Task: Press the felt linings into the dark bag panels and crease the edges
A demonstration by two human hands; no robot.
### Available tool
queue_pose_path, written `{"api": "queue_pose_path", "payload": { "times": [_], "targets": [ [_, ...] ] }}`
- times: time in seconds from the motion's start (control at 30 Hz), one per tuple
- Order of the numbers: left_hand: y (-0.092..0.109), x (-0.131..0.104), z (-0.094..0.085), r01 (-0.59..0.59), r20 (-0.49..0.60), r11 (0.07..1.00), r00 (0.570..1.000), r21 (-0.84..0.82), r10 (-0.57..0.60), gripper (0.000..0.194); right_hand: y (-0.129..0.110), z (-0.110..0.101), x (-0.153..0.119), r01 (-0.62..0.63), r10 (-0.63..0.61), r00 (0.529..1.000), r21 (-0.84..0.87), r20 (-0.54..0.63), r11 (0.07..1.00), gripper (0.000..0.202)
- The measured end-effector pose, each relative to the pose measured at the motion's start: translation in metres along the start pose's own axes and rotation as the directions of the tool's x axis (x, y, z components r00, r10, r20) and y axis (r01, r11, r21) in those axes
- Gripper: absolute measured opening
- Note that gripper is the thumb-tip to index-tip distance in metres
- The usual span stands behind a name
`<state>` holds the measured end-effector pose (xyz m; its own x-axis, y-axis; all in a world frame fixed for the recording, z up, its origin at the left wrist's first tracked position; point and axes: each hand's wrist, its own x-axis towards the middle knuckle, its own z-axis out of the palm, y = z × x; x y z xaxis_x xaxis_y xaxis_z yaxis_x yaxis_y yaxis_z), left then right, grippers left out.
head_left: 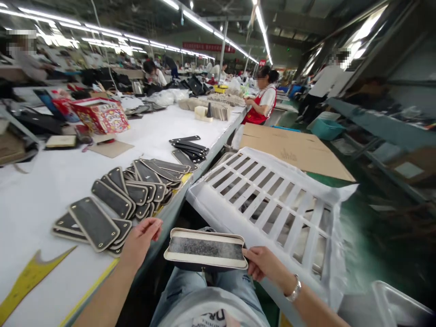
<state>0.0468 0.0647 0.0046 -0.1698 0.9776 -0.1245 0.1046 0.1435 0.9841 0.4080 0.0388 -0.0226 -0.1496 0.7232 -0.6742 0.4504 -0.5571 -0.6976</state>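
Note:
A long panel (207,247) with a cream raised rim and a dark speckled middle is held above the lap. My right hand (260,263) grips its right end between thumb and fingers. Near the table's front edge, my left hand (145,236) is apart from the panel, its thumb and fingertips pressed together; whether something small is between them is too small to tell. Beside it on the white table (78,177) lies a spread pile of dark grey panels (93,222) with beige borders and small metal eyelets.
Narrow black strips (190,147) lie farther along the table. A slatted white rack (272,195) stands to the right, with a cardboard sheet (293,147) behind it. A yellow piece (30,281) is at lower left, a red patterned box (100,116) at back left. A person in red (264,102) sits beyond.

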Motion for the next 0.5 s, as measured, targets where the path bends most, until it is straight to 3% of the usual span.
{"api": "queue_pose_path", "payload": {
  "times": [0.03, 0.1, 0.2, 0.33, 0.5],
  "targets": [
    [-0.008, 0.004, -0.01, 0.078, 0.028, 0.997, 0.997, -0.015, -0.077, 0.037, -0.001, -0.002, 0.0, 0.004, -0.004, 1.0, 0.0, 0.001, 1.0, 0.039],
    [-0.022, 0.009, -0.018, 0.222, 0.187, 0.975, 0.958, -0.016, -0.215, 0.04, -0.006, -0.008, 0.0, -0.018, 0.017, 0.999, 0.015, 0.029, 1.0, 0.035],
    [-0.033, 0.009, -0.011, 0.315, 0.362, 0.948, 0.888, -0.034, -0.282, 0.041, -0.018, -0.015, -0.001, -0.068, 0.068, 0.993, -0.004, 0.093, 0.998, 0.031],
    [-0.034, 0.01, -0.003, 0.342, 0.431, 0.94, 0.846, 0.014, -0.314, 0.044, -0.03, -0.019, -0.002, -0.146, 0.145, 0.974, -0.006, 0.176, 0.989, 0.03],
    [-0.039, 0.02, -0.008, 0.408, 0.479, 0.908, 0.78, 0.098, -0.403, 0.044, -0.031, -0.022, 0.006, -0.236, 0.248, 0.942, -0.079, 0.226, 0.968, 0.037]
  ]
}}
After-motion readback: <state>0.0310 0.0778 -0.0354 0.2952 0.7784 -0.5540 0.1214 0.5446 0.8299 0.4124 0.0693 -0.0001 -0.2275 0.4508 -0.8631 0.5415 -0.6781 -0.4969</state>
